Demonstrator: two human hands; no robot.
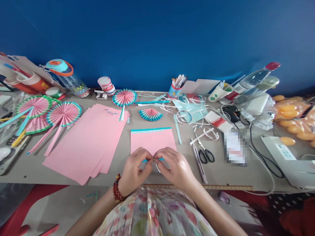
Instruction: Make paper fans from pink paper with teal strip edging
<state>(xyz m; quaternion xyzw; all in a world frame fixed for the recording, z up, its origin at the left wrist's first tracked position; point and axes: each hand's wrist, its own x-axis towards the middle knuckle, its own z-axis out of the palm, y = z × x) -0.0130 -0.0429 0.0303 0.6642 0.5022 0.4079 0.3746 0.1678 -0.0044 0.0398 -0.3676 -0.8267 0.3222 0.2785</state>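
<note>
A pink sheet of paper (154,140) with a teal strip along its far edge lies flat before me. My left hand (137,168) and my right hand (173,164) meet over its near edge, thumbs and forefingers pinched close together. What the fingertips hold is too small to make out. Between the hands, a thin white curl (158,168) shows below them, and bits of teal edging peek out on both sides. Just beyond the sheet rests a pleated pink-and-teal half-circle fan (150,114).
Pink sheets (81,141) are stacked at left, beside finished round paper fans (64,113). Scissors (206,155) and a slim pale cutter (199,160) lie at right, near curled white strips (209,133). A pen cup (174,90) and a bottle (253,82) stand by the blue wall.
</note>
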